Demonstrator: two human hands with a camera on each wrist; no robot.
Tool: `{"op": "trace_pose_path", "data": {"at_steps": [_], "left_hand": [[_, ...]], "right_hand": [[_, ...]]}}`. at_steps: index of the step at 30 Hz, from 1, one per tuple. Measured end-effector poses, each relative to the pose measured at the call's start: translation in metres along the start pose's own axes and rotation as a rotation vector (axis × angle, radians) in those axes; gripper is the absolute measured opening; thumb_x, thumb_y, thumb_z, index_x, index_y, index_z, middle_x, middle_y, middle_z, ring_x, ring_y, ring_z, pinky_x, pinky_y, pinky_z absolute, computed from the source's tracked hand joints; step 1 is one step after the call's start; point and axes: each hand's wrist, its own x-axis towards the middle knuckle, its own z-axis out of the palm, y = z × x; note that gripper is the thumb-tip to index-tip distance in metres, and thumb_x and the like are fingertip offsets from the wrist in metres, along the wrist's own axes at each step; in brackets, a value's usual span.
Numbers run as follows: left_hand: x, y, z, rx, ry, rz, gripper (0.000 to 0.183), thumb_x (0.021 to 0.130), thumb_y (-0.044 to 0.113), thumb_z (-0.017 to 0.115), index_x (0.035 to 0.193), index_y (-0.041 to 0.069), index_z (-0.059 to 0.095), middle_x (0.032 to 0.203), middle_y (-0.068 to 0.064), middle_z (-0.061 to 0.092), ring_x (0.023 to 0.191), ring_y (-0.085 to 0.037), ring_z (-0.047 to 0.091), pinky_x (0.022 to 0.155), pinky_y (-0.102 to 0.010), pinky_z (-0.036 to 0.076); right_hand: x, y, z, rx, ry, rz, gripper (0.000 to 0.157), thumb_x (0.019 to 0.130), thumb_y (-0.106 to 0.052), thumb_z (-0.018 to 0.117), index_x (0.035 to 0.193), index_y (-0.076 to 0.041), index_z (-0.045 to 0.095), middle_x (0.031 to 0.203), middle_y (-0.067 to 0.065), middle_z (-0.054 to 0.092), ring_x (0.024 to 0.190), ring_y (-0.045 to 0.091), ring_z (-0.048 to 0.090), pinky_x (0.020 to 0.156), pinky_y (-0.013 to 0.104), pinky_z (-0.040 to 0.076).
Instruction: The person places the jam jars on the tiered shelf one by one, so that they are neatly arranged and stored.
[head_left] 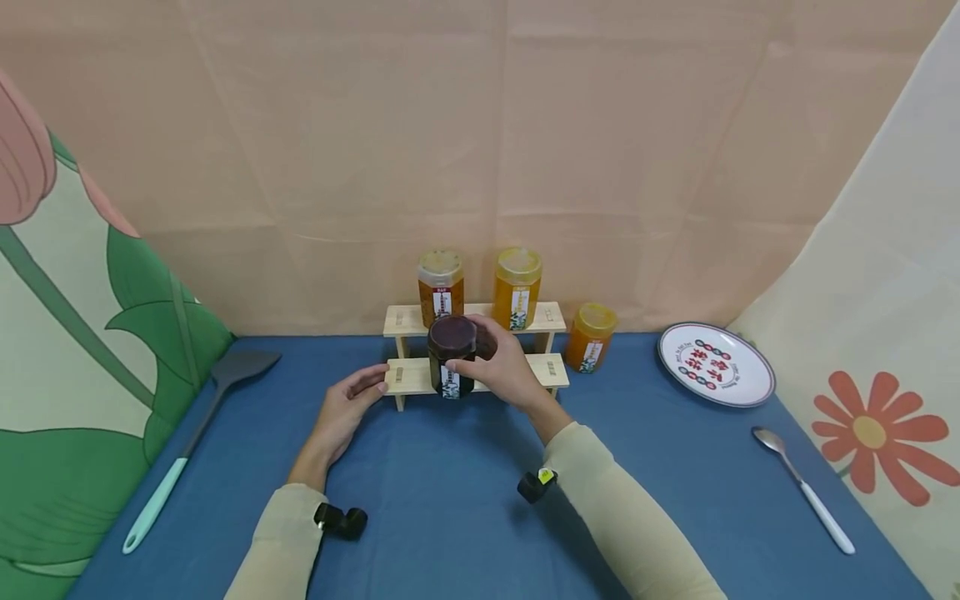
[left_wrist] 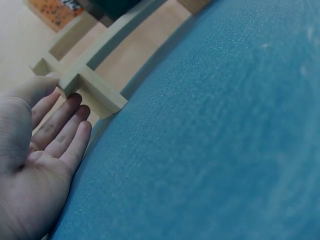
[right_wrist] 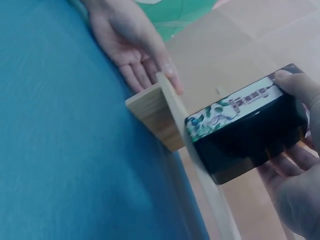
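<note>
My right hand (head_left: 504, 367) holds a dark jar (head_left: 452, 342) with a white label, thumb on one side and fingers round the other. In the right wrist view the jar's (right_wrist: 250, 125) base is at the lower step's board. The two-step wooden display rack (head_left: 408, 377) stands on the blue cloth. My left hand (head_left: 347, 414) grips the left end of its lower step, thumb at the board's top and the other fingers (left_wrist: 60, 120) below it. Behind, on the upper step, stand an amber jar (head_left: 440, 279) with dark specks and a yellow-orange jar (head_left: 517, 287).
Right of the rack, another orange jar (head_left: 591, 337) stands on the cloth (head_left: 450, 500). Farther right are a white oval plate (head_left: 716, 364) with red print and a spoon (head_left: 804, 487) with a white handle. A grey spatula (head_left: 198, 433) with a mint handle lies at the left.
</note>
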Motion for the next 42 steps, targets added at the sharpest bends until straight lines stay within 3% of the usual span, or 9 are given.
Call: {"op": "trace_pose_path", "data": {"at_steps": [4,10,20,42], "left_hand": [[-0.001,0.001,0.001,0.006,-0.001,-0.007,0.051,0.101,0.034,0.069,0.147,0.014,0.057,0.148,-0.012,0.057,0.119,-0.002,0.06,0.097,-0.012,0.051],[0.0,0.001,0.0,0.005,-0.001,-0.01,0.05,0.102,0.032,0.068,0.147,0.013,0.057,0.149,-0.013,0.057,0.119,-0.001,0.061,0.097,-0.011,0.051],[-0.001,0.001,0.0,0.017,-0.001,-0.012,0.05,0.102,0.033,0.068,0.147,0.015,0.057,0.149,-0.012,0.056,0.123,-0.004,0.058,0.097,-0.011,0.05],[0.001,0.002,-0.001,-0.001,-0.013,-0.008,0.051,0.101,0.033,0.069,0.147,0.014,0.057,0.148,-0.011,0.057,0.122,-0.003,0.059,0.098,-0.012,0.051]], "right_hand": [[-0.009,0.004,-0.001,0.043,0.015,-0.018,0.068,0.089,-0.009,0.081,0.149,-0.017,0.048,0.145,0.01,0.06,0.138,0.028,0.056,0.12,0.047,0.043],[-0.018,0.011,0.004,0.063,0.088,-0.023,0.062,0.088,-0.007,0.08,0.143,-0.01,0.052,0.139,0.013,0.062,0.132,0.028,0.06,0.116,0.043,0.047],[-0.019,0.017,0.016,0.095,0.158,-0.017,0.058,0.089,-0.011,0.081,0.141,-0.012,0.054,0.138,0.011,0.062,0.129,0.027,0.06,0.118,0.046,0.046],[-0.003,0.018,0.024,0.085,0.128,-0.018,0.061,0.091,-0.015,0.079,0.145,-0.012,0.051,0.142,0.011,0.06,0.131,0.028,0.059,0.119,0.047,0.044]]}}
